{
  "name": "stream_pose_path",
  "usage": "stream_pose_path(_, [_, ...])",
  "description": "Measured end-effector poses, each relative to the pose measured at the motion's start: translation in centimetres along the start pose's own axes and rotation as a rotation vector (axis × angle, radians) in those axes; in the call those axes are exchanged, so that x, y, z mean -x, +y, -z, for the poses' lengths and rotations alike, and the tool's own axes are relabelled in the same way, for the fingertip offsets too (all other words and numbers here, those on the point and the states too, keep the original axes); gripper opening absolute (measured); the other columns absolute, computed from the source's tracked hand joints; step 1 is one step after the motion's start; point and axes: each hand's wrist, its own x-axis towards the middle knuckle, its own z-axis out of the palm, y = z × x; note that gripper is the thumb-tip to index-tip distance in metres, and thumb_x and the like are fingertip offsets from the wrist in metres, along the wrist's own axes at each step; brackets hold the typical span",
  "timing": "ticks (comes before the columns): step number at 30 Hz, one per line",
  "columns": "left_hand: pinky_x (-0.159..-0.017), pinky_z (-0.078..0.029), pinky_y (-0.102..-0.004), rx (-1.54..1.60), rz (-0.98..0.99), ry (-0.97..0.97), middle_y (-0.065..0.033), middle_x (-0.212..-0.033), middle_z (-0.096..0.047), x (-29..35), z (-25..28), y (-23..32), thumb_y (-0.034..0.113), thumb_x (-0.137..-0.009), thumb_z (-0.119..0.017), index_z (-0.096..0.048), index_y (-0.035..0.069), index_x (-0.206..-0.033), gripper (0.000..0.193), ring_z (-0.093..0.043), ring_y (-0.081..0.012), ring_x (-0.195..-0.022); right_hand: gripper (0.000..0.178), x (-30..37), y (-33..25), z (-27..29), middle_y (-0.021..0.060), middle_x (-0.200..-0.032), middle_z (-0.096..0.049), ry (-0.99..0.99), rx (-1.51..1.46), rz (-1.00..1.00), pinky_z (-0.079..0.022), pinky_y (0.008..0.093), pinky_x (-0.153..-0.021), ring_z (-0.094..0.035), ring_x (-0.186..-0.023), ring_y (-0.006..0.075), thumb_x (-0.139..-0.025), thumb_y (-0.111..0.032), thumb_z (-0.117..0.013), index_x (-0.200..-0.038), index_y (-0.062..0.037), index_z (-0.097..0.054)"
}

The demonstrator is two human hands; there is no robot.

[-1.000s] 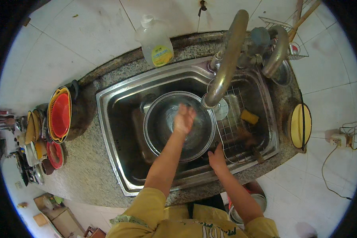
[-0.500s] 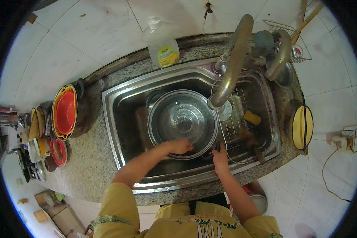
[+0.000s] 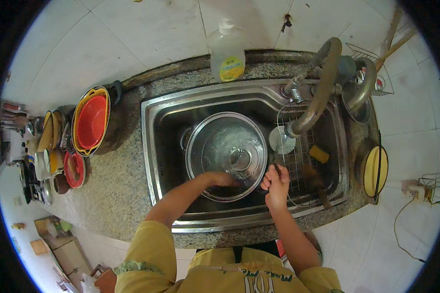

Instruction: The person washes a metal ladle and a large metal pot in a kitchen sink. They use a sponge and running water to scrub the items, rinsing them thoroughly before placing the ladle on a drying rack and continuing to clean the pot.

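A round metal pot (image 3: 196, 168) stands in the steel sink (image 3: 154, 146), with water glinting inside it. It looks tilted, its base ring showing toward the lower right. My left hand (image 3: 221, 179) reaches over the near rim into the pot. Its fingers look curled, and their tips are blurred against the inner wall, so what they may hold is hidden. At the pot's right side my right hand (image 3: 277, 188) is closed round a dark handle (image 3: 276, 169). A second handle (image 3: 184, 138) shows on the pot's left.
A curved faucet (image 3: 327, 83) arches over the sink's right part. Below it lie a wire rack (image 3: 303, 146), a white round piece (image 3: 281, 140), a yellow sponge (image 3: 319, 154) and a brown brush (image 3: 315, 183). A soap bottle (image 3: 228, 53) stands behind; red and yellow basins (image 3: 91, 121) sit left.
The pot has tipped, its base ring shifting toward the lower right. My right hand has lifted with the handle, and my left hand has moved deeper into the pot. The view has shifted too.
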Motion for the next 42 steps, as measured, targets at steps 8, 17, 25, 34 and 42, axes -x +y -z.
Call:
stream_pose_path(8, [-0.089,-0.038,-0.0439,1.896,-1.082,0.335,-0.0024,-0.079,-0.051,-1.5,3.1,5.1,0.020,-0.083,-0.051,-0.048,0.012,-0.104,0.022,-0.051,-0.0177,-0.082,0.020,-0.1,-1.1,-1.0,-0.0014,-0.060,-0.037,-0.082,0.201,-0.066,-0.024,0.0212,-0.036,-0.032,-0.043,0.0057,-0.085,-0.016,-0.051,-0.096,-0.0076,-0.038])
stream_pose_path(17, [-0.078,-0.039,-0.0274,1.204,-0.646,0.737,0.0012,-0.090,-0.044,-0.5,1.3,7.2,0.017,-0.090,-0.040,-0.017,0.016,-0.136,0.052,-0.042,-0.0092,-0.077,0.019,-0.2,-1.6,-0.5,-0.0023,-0.060,-0.033,-0.115,0.305,-0.107,-0.024,0.0204,-0.037,-0.030,-0.045,0.0051,-0.086,-0.015,-0.048,-0.099,-0.0082,-0.035])
stream_pose_path(25, [-0.068,-0.040,-0.0213,0.925,-0.588,0.577,0.0034,-0.081,-0.046,3.3,0.7,7.5,0.028,-0.089,-0.044,-0.037,0.006,-0.127,0.044,-0.041,-0.0059,-0.067,0.025,-1.1,-1.5,-0.4,0.0016,-0.064,-0.039,-0.164,0.428,-0.078,-0.030,0.0235,-0.035,-0.035,-0.044,0.0076,-0.085,-0.017,-0.048,-0.102,-0.0059,-0.034])
stream_pose_path(34, [-0.069,-0.047,-0.0372,-0.470,-0.100,0.276,-0.0132,-0.091,-0.062,4.9,0.3,-5.4,0.019,-0.076,-0.056,-0.065,0.016,-0.089,0.016,-0.059,-0.0262,-0.081,0.016,-1.3,-1.9,0.9,-0.0024,-0.059,-0.034,-0.137,0.409,-0.049,-0.026,0.0211,-0.036,-0.030,-0.044,0.0051,-0.086,-0.017,-0.048,-0.093,-0.0079,-0.037])
stream_pose_path(42, [-0.097,-0.029,-0.0373,-1.166,0.093,0.446,-0.0107,-0.125,-0.042,0.3,3.0,-5.0,0.017,-0.071,-0.057,-0.057,0.014,-0.107,0.036,-0.037,-0.0258,-0.117,0.028,-1.0,-1.8,0.6,0.0006,-0.061,-0.038,-0.107,0.380,-0.066,-0.030,0.0238,-0.035,-0.035,-0.044,0.0075,-0.086,-0.017,-0.048,-0.105,-0.0033,-0.034])
